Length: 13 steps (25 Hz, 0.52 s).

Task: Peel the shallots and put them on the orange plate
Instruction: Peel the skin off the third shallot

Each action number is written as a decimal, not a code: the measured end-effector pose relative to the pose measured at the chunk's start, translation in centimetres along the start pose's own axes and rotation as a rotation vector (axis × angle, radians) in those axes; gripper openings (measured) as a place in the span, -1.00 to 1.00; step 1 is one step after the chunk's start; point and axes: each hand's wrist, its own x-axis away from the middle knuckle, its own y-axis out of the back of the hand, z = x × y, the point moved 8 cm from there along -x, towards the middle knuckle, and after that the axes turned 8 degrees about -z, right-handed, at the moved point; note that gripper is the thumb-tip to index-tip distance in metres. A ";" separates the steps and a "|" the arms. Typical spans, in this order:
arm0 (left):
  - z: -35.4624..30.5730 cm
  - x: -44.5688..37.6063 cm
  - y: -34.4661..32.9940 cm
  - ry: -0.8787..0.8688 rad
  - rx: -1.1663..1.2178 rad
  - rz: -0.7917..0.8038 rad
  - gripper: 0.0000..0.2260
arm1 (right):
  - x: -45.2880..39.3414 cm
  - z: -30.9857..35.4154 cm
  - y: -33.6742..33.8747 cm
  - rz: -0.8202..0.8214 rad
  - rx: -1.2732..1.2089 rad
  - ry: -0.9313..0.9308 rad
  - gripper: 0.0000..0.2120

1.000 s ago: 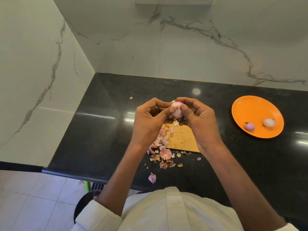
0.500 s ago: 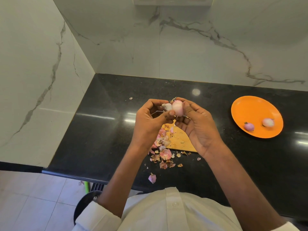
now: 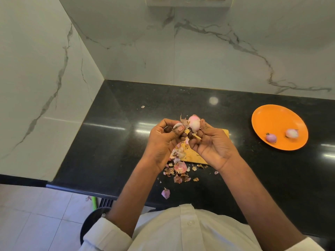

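My right hand (image 3: 212, 144) pinches a pale pink shallot (image 3: 194, 122) at its fingertips, held above the wooden cutting board (image 3: 197, 156). Just to its left, my left hand (image 3: 163, 140) pinches a strip of loose shallot skin (image 3: 178, 125) that still trails from the shallot. The orange plate (image 3: 275, 116) lies on the black counter at the right, holding two peeled shallots: a purple one (image 3: 271, 137) and a paler one (image 3: 291, 133). Both hands are well left of the plate.
A pile of pink and brown shallot peels (image 3: 178, 169) covers the board's near left corner and the black counter (image 3: 112, 142) beside it. One peel (image 3: 165, 193) lies near the counter's front edge. Marble walls stand at the left and back.
My hands have drawn slightly apart. My left hand has pulled a piece of skin away from the shallot, which my right hand now holds more exposed at its fingertips.
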 end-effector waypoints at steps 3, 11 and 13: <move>0.6 -0.3 1.0 -0.036 -0.190 -0.033 -0.90 | -0.2 -0.2 0.8 -0.046 0.092 0.068 -0.82; -1.2 0.2 1.9 -0.270 -0.636 -0.088 -0.79 | 0.3 1.0 1.1 -0.049 0.463 0.412 -0.80; -1.2 0.5 1.3 -0.278 -0.615 -0.001 -0.72 | 0.2 0.3 0.7 -0.005 0.444 0.399 -0.77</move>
